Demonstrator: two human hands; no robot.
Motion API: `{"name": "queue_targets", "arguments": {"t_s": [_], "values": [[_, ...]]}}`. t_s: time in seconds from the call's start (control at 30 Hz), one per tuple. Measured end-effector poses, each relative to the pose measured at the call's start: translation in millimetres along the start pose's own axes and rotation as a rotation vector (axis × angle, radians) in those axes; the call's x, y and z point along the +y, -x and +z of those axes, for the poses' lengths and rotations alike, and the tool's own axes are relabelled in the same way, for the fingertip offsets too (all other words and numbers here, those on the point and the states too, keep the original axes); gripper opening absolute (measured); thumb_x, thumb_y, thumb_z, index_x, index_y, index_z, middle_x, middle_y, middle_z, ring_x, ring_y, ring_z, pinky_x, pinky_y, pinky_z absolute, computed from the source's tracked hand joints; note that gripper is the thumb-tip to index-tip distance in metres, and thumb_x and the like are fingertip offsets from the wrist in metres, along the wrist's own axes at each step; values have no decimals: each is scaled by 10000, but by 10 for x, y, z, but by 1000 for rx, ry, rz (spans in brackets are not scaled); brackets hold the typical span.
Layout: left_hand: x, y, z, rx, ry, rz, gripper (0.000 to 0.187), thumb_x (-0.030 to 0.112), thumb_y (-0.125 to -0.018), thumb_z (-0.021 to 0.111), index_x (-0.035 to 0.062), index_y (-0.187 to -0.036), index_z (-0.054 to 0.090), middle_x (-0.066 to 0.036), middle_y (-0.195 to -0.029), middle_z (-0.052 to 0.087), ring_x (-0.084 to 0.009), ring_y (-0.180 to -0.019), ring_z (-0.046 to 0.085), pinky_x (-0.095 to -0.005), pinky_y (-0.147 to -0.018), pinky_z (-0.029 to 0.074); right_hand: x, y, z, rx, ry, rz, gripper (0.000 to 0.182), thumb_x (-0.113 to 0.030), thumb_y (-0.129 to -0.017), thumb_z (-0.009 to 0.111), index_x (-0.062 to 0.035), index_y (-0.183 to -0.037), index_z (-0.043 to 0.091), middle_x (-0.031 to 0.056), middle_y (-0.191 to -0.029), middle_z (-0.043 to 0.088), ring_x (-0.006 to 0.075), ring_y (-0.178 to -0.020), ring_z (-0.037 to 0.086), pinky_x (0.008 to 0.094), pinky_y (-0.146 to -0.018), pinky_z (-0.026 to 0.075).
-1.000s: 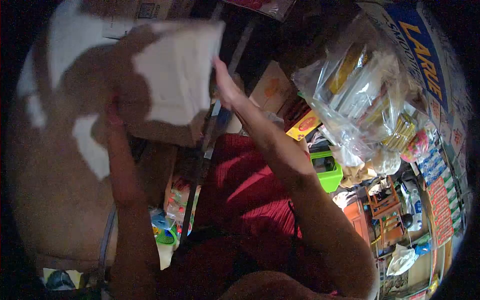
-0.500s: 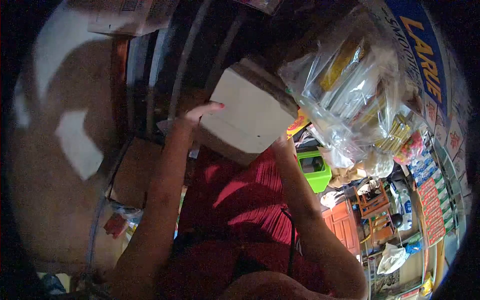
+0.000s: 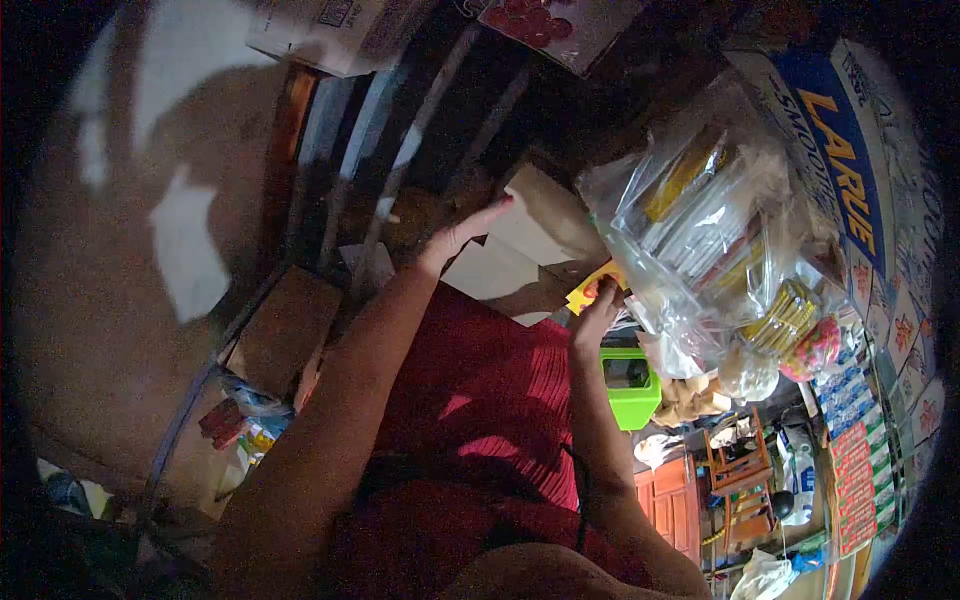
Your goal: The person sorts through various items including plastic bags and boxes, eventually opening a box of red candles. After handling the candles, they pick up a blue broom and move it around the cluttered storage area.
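A white cardboard box is in front of my dark red top, tilted, with a strip of sunlight and shadow across its faces. My left hand grips it from the left, the thumb stretched along its upper edge. Beyond its lower right edge is my right hand, fingers bent, in front of a yellow card with red print. What those fingers hold is hidden.
Clear plastic bags of packaged goods crowd the right side, near a large LARUE carton. Below them stands a green bin. A brown carton lies at left; another box is above.
The box has turned and tipped away, so its large white face shows less. My right hand has moved right from the box's lower corner to the yellow card. The view has shifted.
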State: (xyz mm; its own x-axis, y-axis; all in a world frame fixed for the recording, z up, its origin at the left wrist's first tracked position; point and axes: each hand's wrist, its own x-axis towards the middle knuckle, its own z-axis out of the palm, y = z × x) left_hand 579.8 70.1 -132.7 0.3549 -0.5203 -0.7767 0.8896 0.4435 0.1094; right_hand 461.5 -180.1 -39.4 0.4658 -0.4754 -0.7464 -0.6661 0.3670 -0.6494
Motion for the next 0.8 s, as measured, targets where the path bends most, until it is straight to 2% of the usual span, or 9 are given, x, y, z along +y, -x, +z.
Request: {"name": "queue_targets", "arguments": {"t_s": [0.03,0.1,0.13,0.2,0.23,0.33,0.43,0.57,0.8], "values": [[42,-2,-5,-74,289,19,700,530,-826,522,32,-1306,420,-122,-1392,345,-237,-1283,312,-336,-1026,300,-211,165,41,102,411,-115,403,-358,-961,350,-10,-1127,468,119,-1085,485,253,-1023,449,337,-914,322],[290,33,591,285,-361,36,676,515,-886,434,13,-1333,362,-102,-1432,278,-225,-1319,256,-336,-1083,196,-345,321,198,43,472,-258,300,-260,-952,392,13,-1061,453,121,-1016,467,249,-955,444,341,-879,337],[273,-119,348,423,-515,377,698,549,-889,402,5,-1324,375,-111,-1402,334,-213,-1286,311,-335,-1078,213,-458,417,346,-70,491,-373,226,-180,-914,433,25,-1002,467,156,-954,471,284,-895,456,359,-831,357],[758,-146,-49,421,-137,344,522,577,-823,522,108,-1051,497,-19,-951,569,-118,-852,531,-245,-695,430,-675,476,694,-242,570,-599,169,-112,-867,497,35,-949,486,201,-888,474,337,-836,467,390,-772,384],[1068,-12,181,485,-175,469,448,591,-799,548,157,-869,464,50,-729,510,-57,-638,467,-195,-515,334,-759,393,923,-303,632,-709,187,-123,-858,522,34,-954,491,210,-884,473,355,-838,465,402,-762,391],[1927,73,502,1147,-501,802,853,565,-747,615,43,-1355,326,-112,-1356,372,-230,-1237,325,-416,-1009,253,-1091,-13,1751,-502,386,-535,305,-247,-865,542,36,-976,512,217,-919,499,379,-885,489,417,-797,401],[2899,93,276,940,-719,797,1001,566,-738,630,-14,-1402,155,-192,-1439,227,-300,-1316,247,-408,-1072,189,-1261,-656,2636,-521,285,-425,501,-417,-876,503,48,-1062,519,224,-1031,541,371,-983,520,378,-868,400],[3517,-37,343,719,-510,571,819,522,-740,662,26,-1315,355,-136,-1302,429,-289,-1158,432,-436,-967,339,-1373,-1422,3569,-662,-179,220,660,-518,-864,487,-39,-1309,397,126,-1296,459,295,-1145,464,431,-945,349],[3744,-264,-599,568,-377,548,717,437,-729,715,65,-1274,434,-97,-1170,544,-242,-1014,537,-390,-855,433,-1547,-1875,4214,-650,-480,247,685,-524,-862,466,-49,-1342,352,156,-1381,358,335,-1274,325,473,-1032,247]]}}
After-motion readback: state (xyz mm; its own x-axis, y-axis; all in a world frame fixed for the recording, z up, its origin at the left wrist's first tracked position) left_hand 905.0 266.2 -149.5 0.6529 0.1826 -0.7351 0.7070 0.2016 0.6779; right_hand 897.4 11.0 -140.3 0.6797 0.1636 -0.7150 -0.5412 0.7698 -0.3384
